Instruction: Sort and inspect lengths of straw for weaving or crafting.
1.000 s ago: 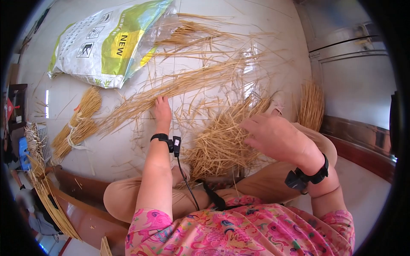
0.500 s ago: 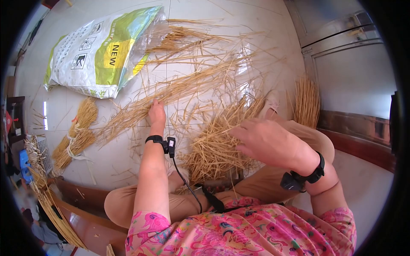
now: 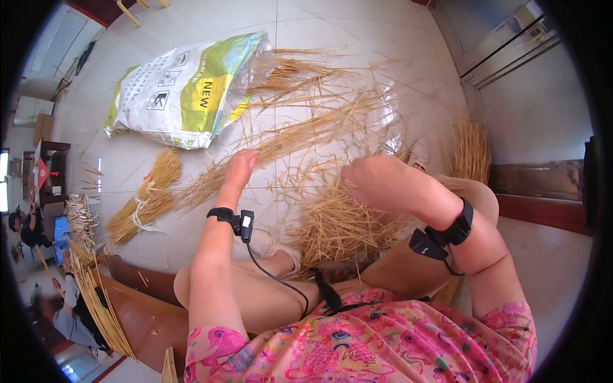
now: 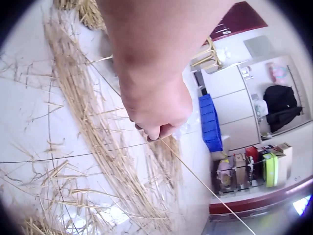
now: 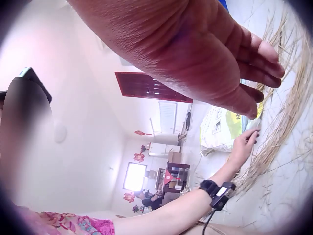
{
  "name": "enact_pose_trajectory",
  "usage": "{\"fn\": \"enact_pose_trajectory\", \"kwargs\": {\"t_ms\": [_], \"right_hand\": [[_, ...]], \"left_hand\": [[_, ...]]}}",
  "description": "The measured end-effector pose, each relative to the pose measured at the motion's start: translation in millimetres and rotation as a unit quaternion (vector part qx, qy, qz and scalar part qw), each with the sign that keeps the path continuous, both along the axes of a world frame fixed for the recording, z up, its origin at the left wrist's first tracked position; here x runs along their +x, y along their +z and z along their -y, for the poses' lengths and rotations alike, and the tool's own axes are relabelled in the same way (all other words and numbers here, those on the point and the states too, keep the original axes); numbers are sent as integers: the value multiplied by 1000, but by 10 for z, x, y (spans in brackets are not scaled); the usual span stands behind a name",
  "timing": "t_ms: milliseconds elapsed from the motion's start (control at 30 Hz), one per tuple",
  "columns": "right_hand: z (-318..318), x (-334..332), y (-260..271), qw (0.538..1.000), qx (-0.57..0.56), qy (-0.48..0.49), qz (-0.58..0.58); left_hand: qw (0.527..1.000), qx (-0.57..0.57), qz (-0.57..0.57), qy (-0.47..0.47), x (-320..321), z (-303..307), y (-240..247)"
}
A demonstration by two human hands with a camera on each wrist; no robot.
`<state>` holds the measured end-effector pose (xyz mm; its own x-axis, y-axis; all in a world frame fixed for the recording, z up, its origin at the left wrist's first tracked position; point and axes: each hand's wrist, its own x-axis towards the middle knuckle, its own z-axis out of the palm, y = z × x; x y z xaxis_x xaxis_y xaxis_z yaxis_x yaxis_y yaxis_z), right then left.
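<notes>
My left hand (image 3: 240,168) is held just short of a long loose row of straw (image 3: 306,131) on the floor. In the left wrist view its fingers are curled and pinch a single thin straw stalk (image 4: 205,185) that runs out to the lower right. My right hand (image 3: 378,182) hovers above a heap of short straw pieces (image 3: 348,226). The right wrist view shows its fingers (image 5: 261,73) loosely extended, with nothing between them.
A white and green woven sack (image 3: 185,96) lies beyond the row, more straw (image 3: 294,73) at its mouth. A tied straw bundle (image 3: 143,198) lies at left. An upright straw bunch (image 3: 471,150) leans by a metal cabinet door (image 3: 530,108). Several people are at far left.
My left hand has come back a little from the straw row, a stalk in its fingers. The right hand has shifted left over the heap. The head view has tilted.
</notes>
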<state>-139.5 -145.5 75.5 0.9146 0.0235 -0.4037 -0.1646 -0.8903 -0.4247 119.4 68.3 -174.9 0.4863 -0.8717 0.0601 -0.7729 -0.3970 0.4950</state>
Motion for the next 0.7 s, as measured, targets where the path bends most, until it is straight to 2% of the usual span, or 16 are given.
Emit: {"fn": "enact_pose_trajectory", "kwargs": {"t_ms": [233,333,367,433,533,567,633,700], "right_hand": [[-77,81,-82,1000,-7,20,12],[-249,189,-81,966,204,-124,96],[-313,207,-69,930,299,-186,108],[-435,236,-60,817,478,-298,124],[-442,232,-152,790,464,-343,208],[-391,246,-153,805,447,-335,200],[-300,279,-159,793,446,-346,227],[-187,295,-90,786,421,-370,261]], "left_hand": [[989,-137,39,-36,-445,335,1736],[982,-146,91,-74,-813,370,2315],[979,-144,109,-91,-921,361,2395],[974,-178,119,-80,-1062,344,2361],[970,-191,134,-63,-1128,350,2225],[970,-180,146,-69,-1134,350,2207],[962,-195,167,-93,-1078,381,2106],[968,-207,116,-77,-1066,388,2043]]}}
